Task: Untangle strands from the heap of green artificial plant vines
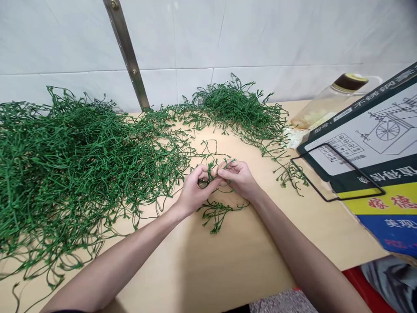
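Over the middle of the table, my left hand (193, 191) pinches a thin green plastic plant stem (210, 167) between thumb and fingers. Close against it, my right hand (240, 177) is closed on green stems too, a sprig tip showing above its fingers. Exactly where the held pieces meet is hidden by the fingertips. Just below both hands lies a small bunch of green sprigs (216, 212) on the tabletop. A large tangled heap of the same stems (81, 161) spreads to the left of my left hand.
A second heap of stems (233, 104) sits by the tiled wall (195, 34). Some loose sprigs (288, 174) lie right of my hands. A printed cardboard box (365, 174), a black wire frame (353, 198) and a plastic bottle (317, 106) stand right. A metal strip (127, 52) runs down the wall.
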`<state>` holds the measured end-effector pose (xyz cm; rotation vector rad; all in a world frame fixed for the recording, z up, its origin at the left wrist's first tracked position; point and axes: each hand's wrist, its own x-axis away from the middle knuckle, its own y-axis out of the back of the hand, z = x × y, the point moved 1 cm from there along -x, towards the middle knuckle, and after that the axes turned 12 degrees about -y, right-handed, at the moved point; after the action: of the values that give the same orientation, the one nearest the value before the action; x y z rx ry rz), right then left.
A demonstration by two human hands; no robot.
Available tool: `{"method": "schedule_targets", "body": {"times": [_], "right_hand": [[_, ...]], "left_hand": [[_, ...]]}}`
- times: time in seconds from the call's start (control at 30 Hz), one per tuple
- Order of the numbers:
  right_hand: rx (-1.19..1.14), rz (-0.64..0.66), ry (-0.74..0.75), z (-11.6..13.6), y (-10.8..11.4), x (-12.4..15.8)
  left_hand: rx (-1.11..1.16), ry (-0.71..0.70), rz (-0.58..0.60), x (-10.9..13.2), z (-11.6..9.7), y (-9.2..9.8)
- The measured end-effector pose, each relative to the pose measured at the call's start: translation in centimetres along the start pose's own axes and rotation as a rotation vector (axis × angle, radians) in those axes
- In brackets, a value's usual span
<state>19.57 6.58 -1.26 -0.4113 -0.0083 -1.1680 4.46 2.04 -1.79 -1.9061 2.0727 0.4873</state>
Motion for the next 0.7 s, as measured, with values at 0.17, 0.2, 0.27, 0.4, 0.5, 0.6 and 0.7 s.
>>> {"method": "schedule_targets", "body": {"times": [0.17, 0.2, 0.27, 0.4, 0.5, 0.6, 0.7], "right_hand": [[0.009, -0.046, -0.016, -0.05, 0.06, -0.08], [0.020, -0.045, -0.017, -0.08, 0.09, -0.10], [0.040, -0.046, -0.011, -0.15, 0.16, -0.14], [0.050, -0.033, 0.019, -0.29, 0.34, -0.22], [0.024, 0.008, 0.015, -0.32, 0.37, -0.26], [-0.002, 0.034, 0.034, -0.33, 0.33, -0.30], [-0.026, 0.015, 0.031, -0.43, 0.32, -0.37]], "left_hand": [[-0.080, -0.024, -0.121, -0.12, -0.09, 0.06], [-0.077, -0.012, -0.128, -0.14, -0.18, 0.06], [-0.053, 0.020, -0.134, -0.12, -0.34, 0.05], [-0.023, 0.062, -0.154, -0.05, -0.40, 0.12], [0.028, 0.090, -0.144, -0.10, -0.36, 0.10], [0.088, 0.101, -0.136, -0.22, -0.38, -0.02], [0.172, 0.130, -0.122, -0.27, -0.30, -0.12]]}}
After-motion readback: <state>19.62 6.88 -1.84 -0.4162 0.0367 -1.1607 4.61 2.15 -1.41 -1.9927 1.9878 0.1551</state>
